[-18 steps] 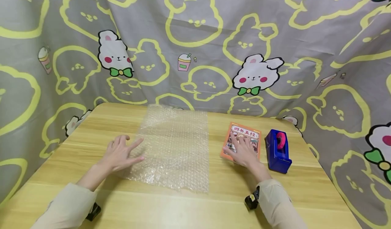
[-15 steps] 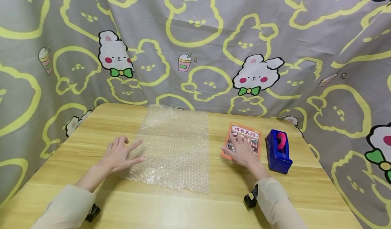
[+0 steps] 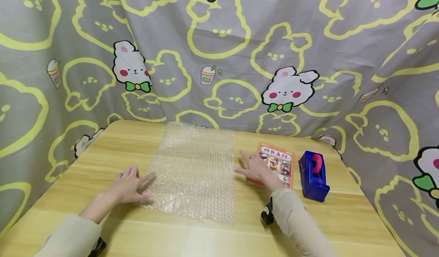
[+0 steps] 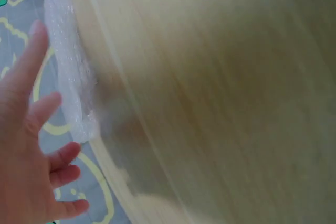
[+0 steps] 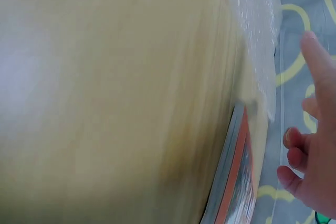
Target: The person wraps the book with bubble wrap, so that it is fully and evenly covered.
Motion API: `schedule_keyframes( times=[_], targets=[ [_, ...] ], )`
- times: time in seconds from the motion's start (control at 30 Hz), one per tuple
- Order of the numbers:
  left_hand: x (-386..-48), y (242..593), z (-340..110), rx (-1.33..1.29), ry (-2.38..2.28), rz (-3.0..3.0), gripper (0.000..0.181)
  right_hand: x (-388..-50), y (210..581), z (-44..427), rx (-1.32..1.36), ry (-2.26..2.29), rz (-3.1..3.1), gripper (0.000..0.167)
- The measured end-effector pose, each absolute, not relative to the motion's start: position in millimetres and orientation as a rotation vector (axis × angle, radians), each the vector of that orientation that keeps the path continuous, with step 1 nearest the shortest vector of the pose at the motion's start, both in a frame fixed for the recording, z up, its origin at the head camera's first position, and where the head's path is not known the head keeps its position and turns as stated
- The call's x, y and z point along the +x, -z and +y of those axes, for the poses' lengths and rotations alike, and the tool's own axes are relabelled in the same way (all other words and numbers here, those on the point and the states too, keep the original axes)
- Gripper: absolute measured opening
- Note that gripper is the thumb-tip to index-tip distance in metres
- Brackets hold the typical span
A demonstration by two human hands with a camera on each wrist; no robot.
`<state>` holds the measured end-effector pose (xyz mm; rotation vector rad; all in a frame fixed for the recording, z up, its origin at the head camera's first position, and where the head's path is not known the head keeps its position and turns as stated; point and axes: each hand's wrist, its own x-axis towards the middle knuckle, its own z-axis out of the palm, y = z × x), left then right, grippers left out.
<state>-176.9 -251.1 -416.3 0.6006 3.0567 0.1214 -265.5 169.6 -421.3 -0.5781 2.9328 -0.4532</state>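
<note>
Left hand (image 3: 127,186) at left edge of bubble wrap (image 3: 193,173), thumb and index spread wide, holding nothing; can't tell whether touching. Right hand (image 3: 255,169) equally wide and holding nothing, at right edge of bubble wrap. Bubble wrap flat on tabletop (image 3: 185,240), between both hands. Blue tape dispenser (image 3: 313,184) well right of bubble wrap; orange book (image 3: 277,165) nearer to it on that same side, partly hidden by right hand. Patterned curtain (image 3: 233,17) behind bubble wrap. Main risk, probably: bubble wrap dragged askew, from a fingertip catching its edge. Also possible: orange book nudged, from right hand passing low.
</note>
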Motion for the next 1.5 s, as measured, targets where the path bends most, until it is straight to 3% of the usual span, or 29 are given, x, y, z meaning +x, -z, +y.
schedule_keyframes(
  times=[0.2, 0.5, 1.5],
  targets=[
    [-173, 418, -253, 0.482, -0.149, 2.917, 0.093, -276, 423, 144, -0.673, 0.351, 2.837, 0.076],
    [-173, 416, -249, 0.415, -0.218, 2.887, 0.091, -284, 427, 142, -0.656, 0.244, 2.719, 0.076],
    [-194, 410, -244, 0.388, -0.234, 2.807, 0.094, -255, 424, 145, -0.456, 0.182, 2.771, 0.079]
  ],
)
